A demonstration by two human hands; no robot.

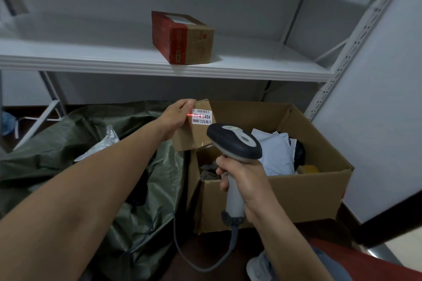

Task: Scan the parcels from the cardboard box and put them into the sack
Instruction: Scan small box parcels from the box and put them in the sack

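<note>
The left hand (175, 118) holds a small parcel (194, 134) up by its far-left corner, fingers curled over the top edge. This keeps the white label (201, 116) uncovered and turned toward the scanner (235, 141). The parcel hangs over the left wall of the box (308, 191), just right of the sack (57, 143), probably so that it needs only a short swing left once it is read.

The right hand (246, 180) is wrapped tight round the scanner's grip, one finger curled round its front where a trigger would sit. The scanner's head is aimed away from the person at the label and sits just near and right of the parcel, not touching it. Its cable (189, 258) trails down and left along the floor.

A short red beam shows at the label's left edge, right beside the left fingertips. It seems to fall on the printed number rather than on the barcode above it, so a slight upward tilt may be needed.

More parcels, white mailers (274, 153) among them, lie in the box on the right. The green sack lies slumped to the left, under the left forearm. A red-and-brown carton (182, 39) stands on the shelf (91, 57) beyond, well apart from both hands.
</note>
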